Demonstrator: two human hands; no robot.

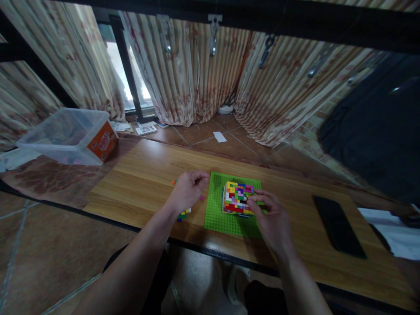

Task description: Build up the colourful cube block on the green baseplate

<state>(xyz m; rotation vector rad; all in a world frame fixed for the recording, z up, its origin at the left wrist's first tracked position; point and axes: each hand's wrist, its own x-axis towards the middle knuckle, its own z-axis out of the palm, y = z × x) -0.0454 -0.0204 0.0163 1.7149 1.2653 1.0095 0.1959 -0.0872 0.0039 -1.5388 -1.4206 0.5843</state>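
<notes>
A block built of many-coloured toy bricks [234,199] stands on a green studded baseplate [215,218]. My right hand [274,218] is at the block's right side, its thumb and fingers closed against the upper right edge. My left hand [188,190] hovers by the baseplate's left edge, fingertips pressed together; whether a small brick is between them cannot be made out. Loose bricks [184,214] lie on the wood under and beside the left wrist, partly hidden by it. A single magenta brick [201,197] lies between the left hand and the baseplate.
The wooden table [131,188] runs across the view. A black phone-like slab [337,225] lies on its right part, with white paper [393,232] beyond. A clear plastic bin [65,135] with an orange label stands at the far left. Curtains [197,78] hang behind.
</notes>
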